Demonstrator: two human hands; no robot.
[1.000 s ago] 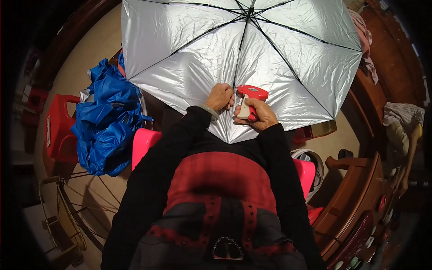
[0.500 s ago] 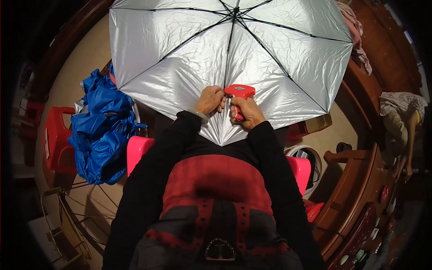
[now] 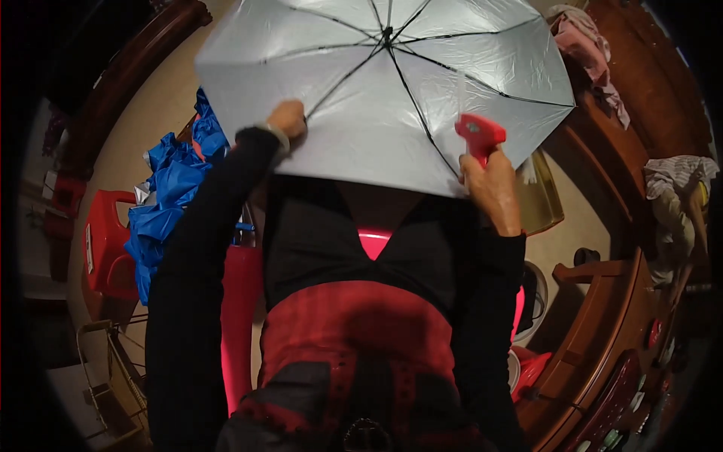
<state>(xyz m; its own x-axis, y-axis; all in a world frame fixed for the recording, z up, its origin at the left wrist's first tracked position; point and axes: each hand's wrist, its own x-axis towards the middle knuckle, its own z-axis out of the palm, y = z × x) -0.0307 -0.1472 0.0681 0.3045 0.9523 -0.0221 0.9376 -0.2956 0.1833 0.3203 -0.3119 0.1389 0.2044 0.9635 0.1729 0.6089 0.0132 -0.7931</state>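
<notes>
An opened umbrella (image 3: 354, 143) with a silver lining and thin black ribs spreads in front of me, its inside facing up. My left hand (image 3: 288, 120) is closed on the canopy near a rib at the left, a little blurred. At the right, my right hand (image 3: 491, 184) wraps around the handle of a red tagging gun (image 3: 482, 133); a thin pale strip stands up from it. That hand is beside the canopy's near right edge; whether it also grips the fabric I cannot tell.
Crumpled blue umbrellas (image 3: 177, 181) lie in a heap at the left, by a red plastic stool (image 3: 105, 241). A wire rack (image 3: 113, 377) stands lower left. A wooden bench (image 3: 602, 316) is at the right, with pink cloth (image 3: 584, 49) on wood at the upper right.
My hands have moved apart, left hand to the left and right hand with the tagging gun to the right. The umbrella has turned, and a straight canopy edge now faces me.
</notes>
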